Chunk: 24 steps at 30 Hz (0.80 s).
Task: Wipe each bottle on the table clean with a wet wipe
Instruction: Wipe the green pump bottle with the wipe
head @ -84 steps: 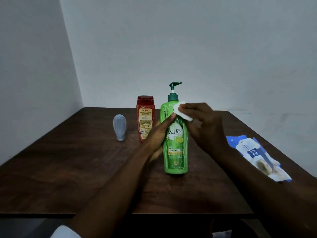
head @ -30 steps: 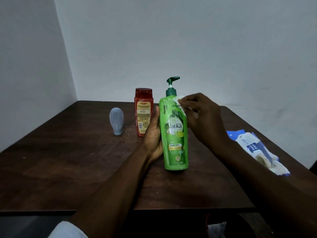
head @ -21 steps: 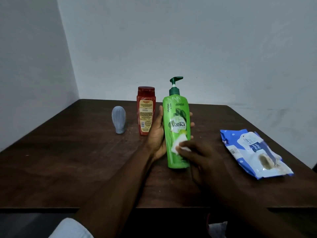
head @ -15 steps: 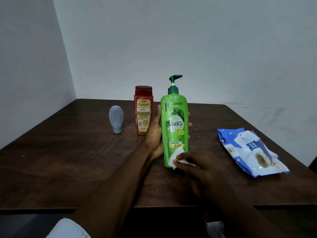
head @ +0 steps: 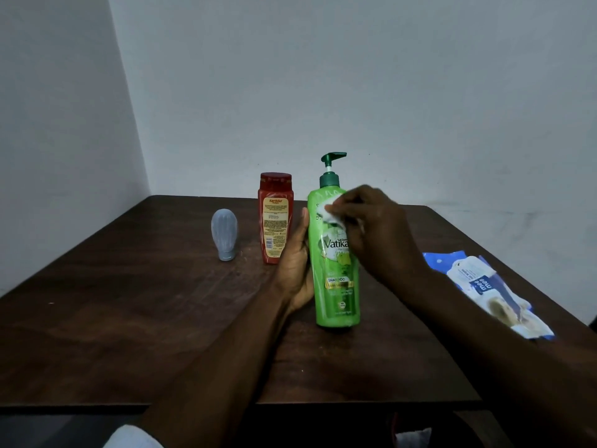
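A tall green pump bottle (head: 336, 286) stands upright near the middle of the dark wooden table (head: 129, 318). My left hand (head: 295, 263) grips its left side, thumb along the front edge. My right hand (head: 378, 234) pinches a small white wet wipe (head: 329, 211) against the bottle's upper front, just under the dark green pump collar. A red bottle (head: 274, 218) with a yellow label stands behind and to the left. Further left a small grey bottle (head: 224, 234) stands on its cap.
A blue and white wet wipe pack (head: 487, 292) lies flat near the table's right edge. Pale walls meet in a corner behind the table. The table's front edge runs just below my forearms.
My right hand has carried the wipe from the bottle's lower front back up to its shoulder. My left hand keeps its grip on the bottle's side.
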Motion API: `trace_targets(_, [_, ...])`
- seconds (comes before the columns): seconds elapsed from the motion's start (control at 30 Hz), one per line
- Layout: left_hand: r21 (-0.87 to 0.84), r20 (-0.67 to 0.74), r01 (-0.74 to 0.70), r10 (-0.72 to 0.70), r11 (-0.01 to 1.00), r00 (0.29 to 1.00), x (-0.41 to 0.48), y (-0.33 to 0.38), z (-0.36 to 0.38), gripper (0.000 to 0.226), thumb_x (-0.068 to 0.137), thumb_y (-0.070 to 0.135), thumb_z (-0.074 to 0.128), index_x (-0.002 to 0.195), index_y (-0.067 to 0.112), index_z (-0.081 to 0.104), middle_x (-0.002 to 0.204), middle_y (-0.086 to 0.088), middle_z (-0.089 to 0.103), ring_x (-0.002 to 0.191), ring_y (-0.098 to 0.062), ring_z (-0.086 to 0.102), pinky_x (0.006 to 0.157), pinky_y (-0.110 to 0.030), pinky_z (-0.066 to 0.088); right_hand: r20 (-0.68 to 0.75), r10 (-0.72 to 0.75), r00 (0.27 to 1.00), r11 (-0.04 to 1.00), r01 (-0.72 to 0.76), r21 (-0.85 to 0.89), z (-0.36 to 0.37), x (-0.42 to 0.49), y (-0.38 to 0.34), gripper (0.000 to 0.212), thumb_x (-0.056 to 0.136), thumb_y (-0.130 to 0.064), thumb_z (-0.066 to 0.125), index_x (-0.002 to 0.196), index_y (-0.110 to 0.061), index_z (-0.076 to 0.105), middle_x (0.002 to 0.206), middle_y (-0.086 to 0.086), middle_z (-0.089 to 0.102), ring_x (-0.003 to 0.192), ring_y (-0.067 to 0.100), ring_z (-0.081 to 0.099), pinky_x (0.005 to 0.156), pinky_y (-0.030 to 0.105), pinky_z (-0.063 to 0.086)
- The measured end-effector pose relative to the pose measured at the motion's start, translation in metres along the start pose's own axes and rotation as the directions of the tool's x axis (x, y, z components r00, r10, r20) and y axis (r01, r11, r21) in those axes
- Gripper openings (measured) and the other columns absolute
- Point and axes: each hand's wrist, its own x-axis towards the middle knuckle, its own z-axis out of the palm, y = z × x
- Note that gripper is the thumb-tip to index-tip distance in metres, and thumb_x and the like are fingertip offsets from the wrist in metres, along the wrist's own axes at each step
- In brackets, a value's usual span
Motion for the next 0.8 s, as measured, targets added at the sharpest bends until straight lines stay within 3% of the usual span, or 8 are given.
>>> trace_targets(0.17, [0.018,-0.036,0.024,-0.024,1.000,0.999,0.000,0.002,-0.003,0.060,0.100,0.058,0.034,0.118,0.015,0.072,0.113,-0.010,0.071,0.102,-0.025,0.067,0.105,-0.049,0.039,-0.042,0.045,0.998,0.999,-0.044,0.030,0.004,0.038,0.006,0.012,0.086,-0.013,0.072,0.092,-0.008,0.080,0.089,0.009,0.070,0.085,0.026,0.068,0.076,0.039,0.055])
trace_targets(0.43, [-0.015,-0.016,-0.009,0.008,1.000,1.000,-0.001,0.000,0.000,0.057,0.102,0.054,0.035,0.134,0.013,0.059,0.131,-0.013,0.061,0.123,-0.026,0.054,0.116,-0.045,0.030,0.028,-0.036,0.999,0.997,0.038,-0.065,0.008,0.027,-0.004,0.031,0.085,-0.009,0.054,0.105,-0.003,0.077,0.098,0.011,0.065,0.093,0.034,0.060,0.075,0.037,0.051])
trace_targets(0.57, [-0.106,-0.026,-0.001,-0.002,0.994,1.000,-0.002,0.001,0.001,0.064,0.102,0.058,0.032,0.127,0.009,0.065,0.122,-0.014,0.067,0.118,-0.025,0.062,0.104,-0.039,0.048,0.169,-0.137,0.976,0.983,0.155,-0.096,0.010,0.000,-0.015,0.035,0.079,-0.004,0.054,0.107,-0.004,0.075,0.101,0.014,0.064,0.091,0.035,0.058,0.067,0.042,0.054])
trace_targets(0.6, [-0.119,-0.024,0.007,-0.010,0.993,1.000,-0.003,0.002,0.000,0.068,0.101,0.061,0.033,0.126,0.006,0.065,0.122,-0.014,0.067,0.121,-0.026,0.061,0.106,-0.039,0.047,0.212,-0.151,0.966,0.980,0.175,-0.098,0.010,-0.009,-0.016,0.035,0.077,-0.001,0.058,0.108,-0.005,0.075,0.102,0.014,0.064,0.092,0.035,0.058,0.068,0.043,0.055])
trace_targets(0.7, [-0.049,-0.026,0.029,-0.030,0.998,0.999,-0.005,0.006,-0.001,0.090,0.093,0.073,0.035,0.141,-0.001,0.049,0.145,-0.023,0.045,0.146,-0.035,0.031,0.124,-0.046,0.019,0.308,-0.167,0.937,0.976,0.201,-0.084,0.003,-0.038,-0.020,0.046,0.067,0.004,0.072,0.111,-0.008,0.073,0.106,0.011,0.063,0.097,0.032,0.058,0.074,0.038,0.054])
trace_targets(0.8, [0.040,-0.029,0.033,-0.032,0.999,0.999,-0.004,0.006,-0.001,0.100,0.090,0.081,0.025,0.146,0.000,0.044,0.155,-0.027,0.033,0.141,-0.040,0.033,0.122,-0.051,0.021,0.375,-0.186,0.908,0.971,0.228,-0.071,-0.007,-0.061,-0.024,0.041,0.075,-0.004,0.066,0.115,-0.011,0.071,0.111,0.008,0.062,0.100,0.026,0.055,0.076,0.033,0.052])
